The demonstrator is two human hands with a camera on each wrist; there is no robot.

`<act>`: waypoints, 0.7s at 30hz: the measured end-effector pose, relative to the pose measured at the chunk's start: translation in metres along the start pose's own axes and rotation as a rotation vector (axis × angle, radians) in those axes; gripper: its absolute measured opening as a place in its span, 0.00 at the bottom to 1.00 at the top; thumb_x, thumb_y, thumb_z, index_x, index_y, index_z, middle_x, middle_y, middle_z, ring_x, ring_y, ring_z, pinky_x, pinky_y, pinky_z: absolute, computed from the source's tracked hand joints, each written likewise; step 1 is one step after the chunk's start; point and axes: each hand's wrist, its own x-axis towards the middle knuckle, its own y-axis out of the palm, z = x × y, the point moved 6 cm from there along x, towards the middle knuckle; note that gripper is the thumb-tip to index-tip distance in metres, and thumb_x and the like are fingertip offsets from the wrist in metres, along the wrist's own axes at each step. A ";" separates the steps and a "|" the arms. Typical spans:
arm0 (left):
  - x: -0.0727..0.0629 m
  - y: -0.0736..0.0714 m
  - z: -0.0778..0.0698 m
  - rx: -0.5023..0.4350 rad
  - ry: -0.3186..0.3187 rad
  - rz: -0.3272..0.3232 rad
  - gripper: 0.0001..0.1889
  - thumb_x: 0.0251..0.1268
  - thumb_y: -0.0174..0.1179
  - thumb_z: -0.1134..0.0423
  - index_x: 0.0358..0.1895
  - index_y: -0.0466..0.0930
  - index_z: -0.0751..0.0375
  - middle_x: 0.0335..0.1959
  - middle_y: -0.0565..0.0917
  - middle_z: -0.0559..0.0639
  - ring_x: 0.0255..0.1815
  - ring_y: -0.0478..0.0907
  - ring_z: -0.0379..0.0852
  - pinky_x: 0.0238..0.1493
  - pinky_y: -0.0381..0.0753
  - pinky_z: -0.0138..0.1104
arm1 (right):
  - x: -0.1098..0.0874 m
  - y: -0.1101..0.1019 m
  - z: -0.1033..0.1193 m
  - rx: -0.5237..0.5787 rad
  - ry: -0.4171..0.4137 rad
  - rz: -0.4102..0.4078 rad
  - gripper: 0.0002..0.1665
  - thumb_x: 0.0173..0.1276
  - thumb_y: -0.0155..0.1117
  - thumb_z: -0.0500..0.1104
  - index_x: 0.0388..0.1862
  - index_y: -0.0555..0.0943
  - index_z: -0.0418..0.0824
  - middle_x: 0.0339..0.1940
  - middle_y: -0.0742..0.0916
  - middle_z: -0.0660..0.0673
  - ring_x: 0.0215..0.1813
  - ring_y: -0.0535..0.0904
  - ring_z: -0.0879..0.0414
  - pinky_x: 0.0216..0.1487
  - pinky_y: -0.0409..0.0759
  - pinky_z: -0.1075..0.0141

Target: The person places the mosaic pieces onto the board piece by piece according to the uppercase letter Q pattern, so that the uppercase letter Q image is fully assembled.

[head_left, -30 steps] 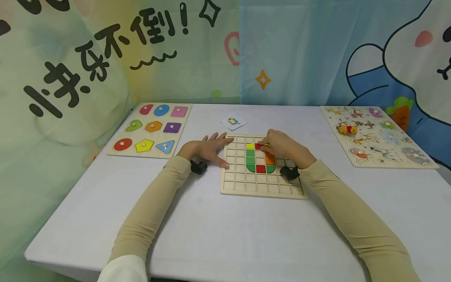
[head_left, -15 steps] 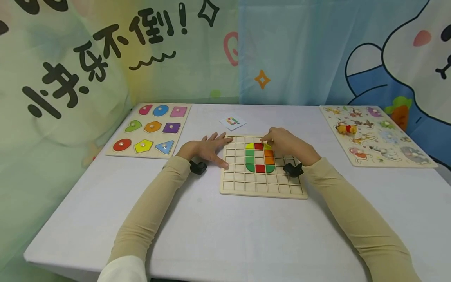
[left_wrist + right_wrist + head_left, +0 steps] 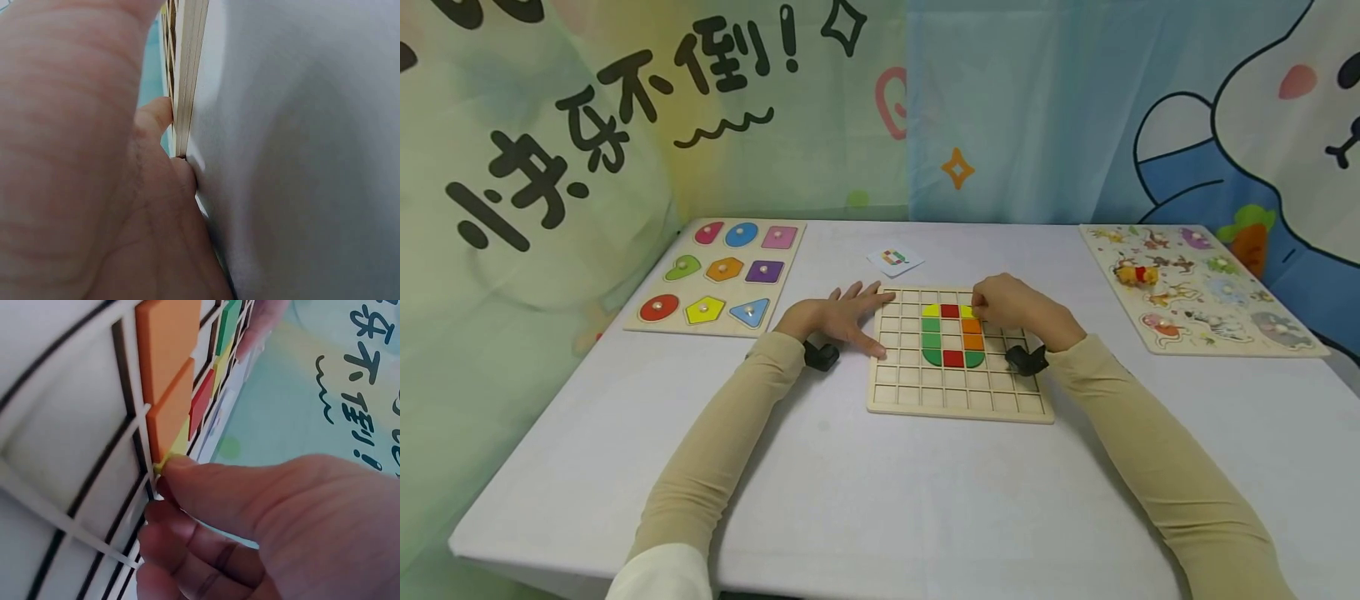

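Observation:
A wooden grid board lies on the table with a ring of coloured tiles set in its squares. Green tiles run down the ring's left side, orange tiles down its right. At the far side a red tile sits between two yellow ones. My right hand, fingers curled, pinches the edge of the far-right yellow tile between thumb and forefinger; the fingertip is partly hidden. My left hand lies with spread fingers against the board's left edge.
Behind the board lies a small pattern card. To the left is a shape puzzle board with knobbed pieces. An animal puzzle board lies at the right, a yellow-and-red bear piece on it. Printed cloth hangs behind the table.
My right hand has shifted slightly right, off the red tile, uncovering the far-right yellow tile. Its extended forefinger has curled in. My left hand has stayed at the board's edge.

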 end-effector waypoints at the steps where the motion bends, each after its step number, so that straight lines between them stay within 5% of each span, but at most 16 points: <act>1: 0.000 0.000 0.000 0.000 -0.002 0.002 0.57 0.57 0.64 0.36 0.80 0.33 0.43 0.80 0.28 0.51 0.79 0.20 0.55 0.75 0.23 0.55 | 0.000 0.000 0.000 0.006 -0.004 0.005 0.09 0.72 0.56 0.35 0.41 0.82 0.31 0.38 0.85 0.38 0.36 0.76 0.49 0.42 0.78 0.57; 10: -0.002 -0.001 0.001 0.009 0.003 -0.007 0.56 0.57 0.63 0.35 0.80 0.33 0.44 0.81 0.29 0.52 0.79 0.21 0.55 0.75 0.23 0.55 | -0.007 -0.008 -0.002 0.042 -0.003 0.068 0.14 0.73 0.56 0.38 0.51 0.82 0.31 0.48 0.85 0.36 0.46 0.76 0.45 0.56 0.77 0.49; 21: -0.002 -0.001 0.001 -0.021 0.007 -0.012 0.57 0.55 0.65 0.36 0.80 0.34 0.43 0.81 0.29 0.51 0.79 0.20 0.54 0.75 0.22 0.54 | -0.028 -0.015 -0.001 0.029 -0.016 0.092 0.10 0.71 0.61 0.40 0.43 0.81 0.33 0.35 0.84 0.42 0.36 0.75 0.51 0.40 0.78 0.58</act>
